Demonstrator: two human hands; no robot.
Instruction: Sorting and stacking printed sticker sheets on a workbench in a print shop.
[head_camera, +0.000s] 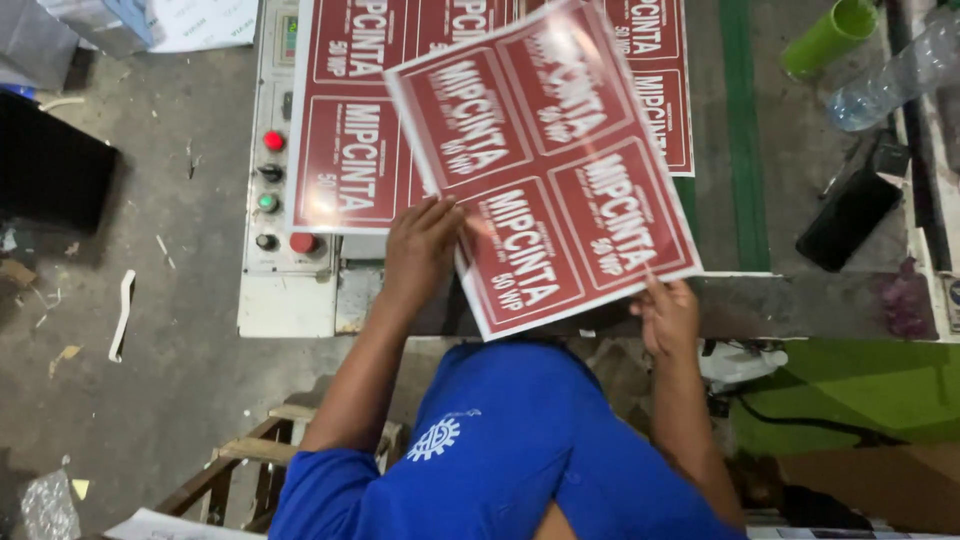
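Observation:
A glossy red printed sheet (550, 160), divided into white-bordered label panels, is tilted above the machine top. My left hand (420, 250) grips its lower left edge, fingers spread over the sheet. At the lower right edge my right hand (665, 315) pinches the same sheet. Beneath it a stack of similar red sheets (345, 150) lies flat on the machine top. My blue shirt (510, 450) fills the bottom middle.
A grey control panel (272, 170) with red, green and black buttons runs left of the stack. A green cup (830, 35), a clear plastic bottle (890, 75) and a black object (850, 215) lie at the right. A wooden frame (250, 460) stands on the concrete floor at lower left.

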